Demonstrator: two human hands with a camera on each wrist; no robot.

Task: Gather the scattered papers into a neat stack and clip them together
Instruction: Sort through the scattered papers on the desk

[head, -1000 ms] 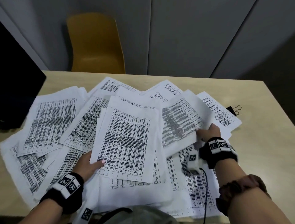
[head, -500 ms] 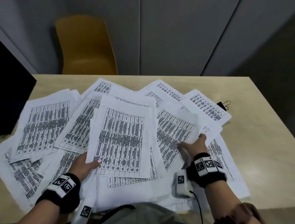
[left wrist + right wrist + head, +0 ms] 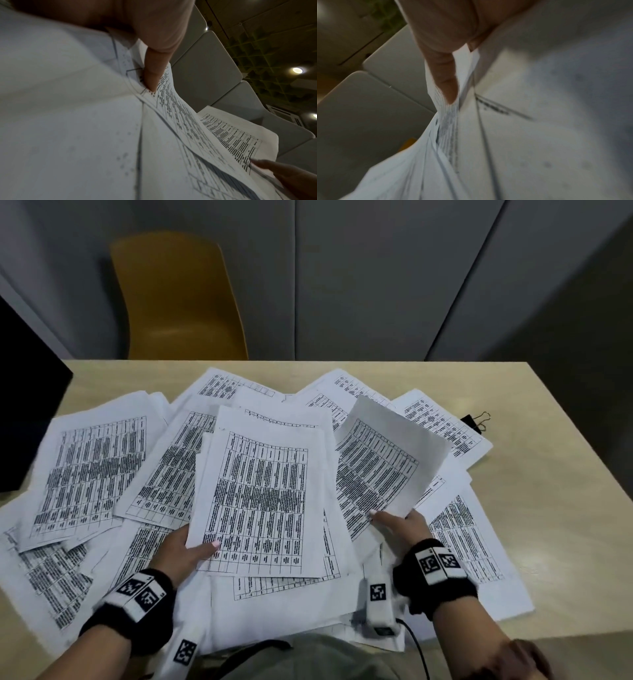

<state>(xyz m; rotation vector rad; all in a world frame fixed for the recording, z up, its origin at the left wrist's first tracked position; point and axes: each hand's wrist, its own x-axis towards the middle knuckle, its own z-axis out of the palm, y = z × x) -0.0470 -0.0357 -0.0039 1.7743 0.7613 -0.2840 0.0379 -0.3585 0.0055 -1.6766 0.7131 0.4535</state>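
Printed sheets: well over 10, overlapping, exact no. can't be told. Binder clip: 1. Hands: 2, left hand & right hand. Wrist bands w/ markers: 2. Yellow chair: 1. Worktop: 1. Dark screen at left edge: 1.
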